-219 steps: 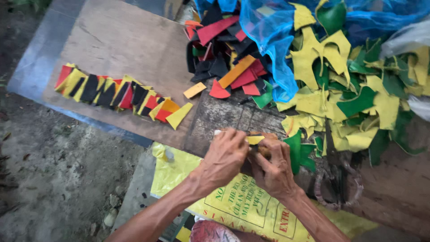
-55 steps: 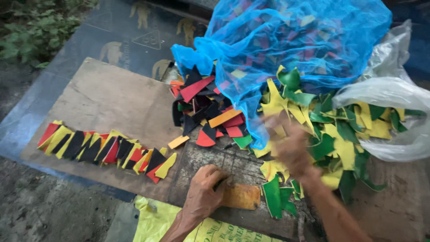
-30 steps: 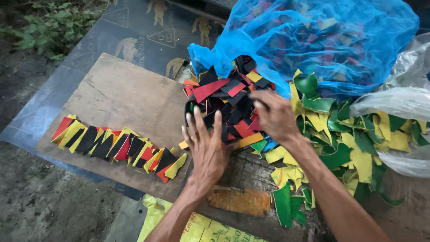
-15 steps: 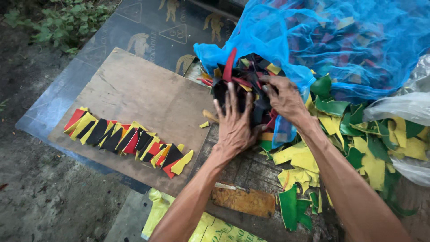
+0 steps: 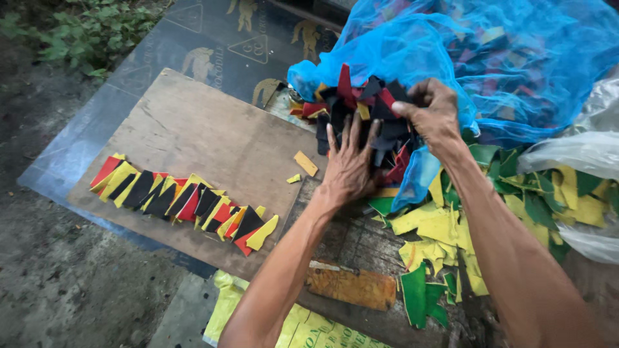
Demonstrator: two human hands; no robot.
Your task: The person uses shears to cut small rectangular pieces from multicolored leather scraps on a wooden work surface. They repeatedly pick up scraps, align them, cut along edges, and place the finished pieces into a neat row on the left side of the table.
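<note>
Change since the earlier frame: both hands had moved up from the near edge of the bench, where they had been working together on one small piece, into the heap of cut pieces (image 5: 361,116) at the mouth of the blue net bag (image 5: 516,58).

Hands: left hand (image 5: 348,167) lay flat, fingers spread, pressing on the heap's near side. Right hand (image 5: 435,116) was curled into the heap's far right side, thumb and fingers pinched on dark pieces; exactly which piece it held could not be told. The hands were apart, with the heap between them.

Step, as judged: gathering or sorting through the red, black and yellow pieces. The next move would call for a firm pinch on a single piece while the flat hand kept the rest from sliding.

Items by place:
- Row of pieces (image 5: 184,203), red, yellow and black, overlapping, on the near left of the wooden board (image 5: 193,129).
- Two loose yellow scraps (image 5: 305,163) on the board, just left of the left hand.
- Green and yellow pieces (image 5: 451,225), spread at right, near the right forearm.
- Orange block (image 5: 351,287), oblong and worn, near centre.
- Yellow sack (image 5: 309,325), printed in red, at the near edge under the bench.
- Dark sheet (image 5: 219,38) with pale printed emblems, far left, under the board.
- Clear plastic bag (image 5: 574,151), far right.
</note>
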